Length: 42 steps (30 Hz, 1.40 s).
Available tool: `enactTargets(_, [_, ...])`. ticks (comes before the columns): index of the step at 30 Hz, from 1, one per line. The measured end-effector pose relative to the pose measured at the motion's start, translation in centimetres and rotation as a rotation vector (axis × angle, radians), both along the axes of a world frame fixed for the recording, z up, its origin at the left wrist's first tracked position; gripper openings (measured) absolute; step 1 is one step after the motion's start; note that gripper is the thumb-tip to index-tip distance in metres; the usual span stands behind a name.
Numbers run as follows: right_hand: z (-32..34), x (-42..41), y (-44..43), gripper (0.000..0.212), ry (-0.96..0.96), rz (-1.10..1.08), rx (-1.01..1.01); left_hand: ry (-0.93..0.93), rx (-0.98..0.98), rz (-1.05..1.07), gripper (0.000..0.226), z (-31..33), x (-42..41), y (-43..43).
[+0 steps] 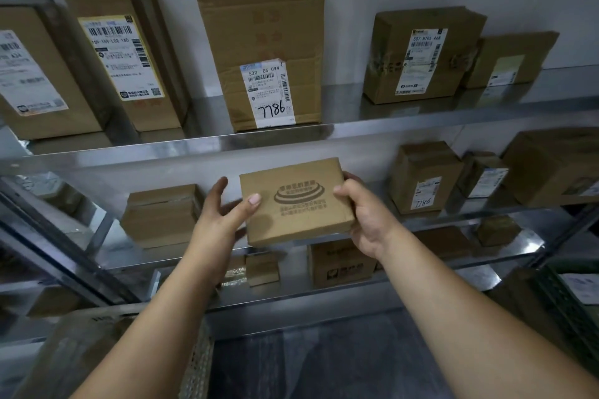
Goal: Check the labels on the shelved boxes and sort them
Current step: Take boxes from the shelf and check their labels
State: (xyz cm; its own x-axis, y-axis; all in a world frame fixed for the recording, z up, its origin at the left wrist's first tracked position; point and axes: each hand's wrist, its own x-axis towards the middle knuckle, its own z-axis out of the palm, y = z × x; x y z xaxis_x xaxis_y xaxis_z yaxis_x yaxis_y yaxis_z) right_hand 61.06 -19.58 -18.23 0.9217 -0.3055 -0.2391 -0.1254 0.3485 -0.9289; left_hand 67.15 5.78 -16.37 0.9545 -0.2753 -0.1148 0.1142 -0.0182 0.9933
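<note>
On the tall middle box (259, 26): 530 05 094 printed, 7786 handwritten below. On the left box (107, 10): 159-159-L02 160. On the right box (389, 52): 507 N705 A68.

Two bare hands and forearms, seen from the head camera

The left hand (223, 215) and right hand (363, 217) are uncovered, and the left forearm (155, 311) and right forearm (453, 295) are bare down to the lower edge of the view. The left thumbnail (254, 198) is short and rounded. Faint creases and tendon lines mark the right wrist (385, 238).
</note>
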Motion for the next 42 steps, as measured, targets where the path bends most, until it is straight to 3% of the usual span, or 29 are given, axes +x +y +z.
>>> enactTargets(2, [-0.4, -0.2, -0.5, 0.084, -0.006, 0.009, 0.046, 0.126, -0.121, -0.06, 0.099, 0.1, -0.1, -0.2])
enactTargets(5, [-1.1, -0.2, -1.1, 0.083, -0.033, 0.042, 0.068, 0.139, -0.149, -0.118, 0.084, -0.5, 0.1, -0.6])
enactTargets(7, [-1.1, -0.1, -1.1, 0.076, -0.05, 0.045, 0.066, 0.119, -0.146, -0.125, 0.093, -1.0, 0.4, -0.5])
enactTargets(9, [-1.1, -0.1, -1.2, 0.07, -0.048, 0.044, 0.044, 0.014, -0.078, -0.137, 0.119, -1.4, 0.6, -0.1])
enactTargets(11, [-0.7, -0.4, -1.3, 0.067, -0.012, 0.07, 0.034, -0.172, 0.069, -0.185, 0.13, -1.6, 0.7, 0.3])
enactTargets(16, [-0.4, -0.4, -1.2, 0.068, -0.024, 0.081, 0.129, -0.455, 0.291, -0.263, 0.123, -1.7, 0.9, 0.1])
enactTargets(27, [0.1, -0.5, -0.6, 0.081, 0.001, 0.027, 0.111, -0.517, 0.32, -0.213, 0.119, -2.0, 0.4, -0.2])
enactTargets(31, [0.3, -0.6, 0.2, 0.103, 0.148, 0.05, 0.162, -0.811, 0.443, -0.213, 0.118, -2.0, 0.4, -0.4])
enactTargets(33, [0.6, -0.5, 0.6, 0.102, 0.15, 0.065, 0.183, -0.879, 0.462, -0.22, 0.116, -2.3, 0.4, -0.5])
enactTargets(35, [0.9, -0.5, 0.8, 0.104, 0.135, 0.062, 0.213, -0.816, 0.435, -0.195, 0.117, -2.7, 0.4, -0.4])
enactTargets(39, [1.5, -0.9, 0.8, 0.118, 0.091, 0.073, 0.181, -0.495, 0.234, -0.093, 0.116, -3.4, 0.8, 0.0])
enactTargets(42, [1.7, -1.4, 1.2, 0.111, -0.004, 0.053, 0.145, -0.345, 0.143, -0.114, 0.111, -4.3, 0.9, 0.7])
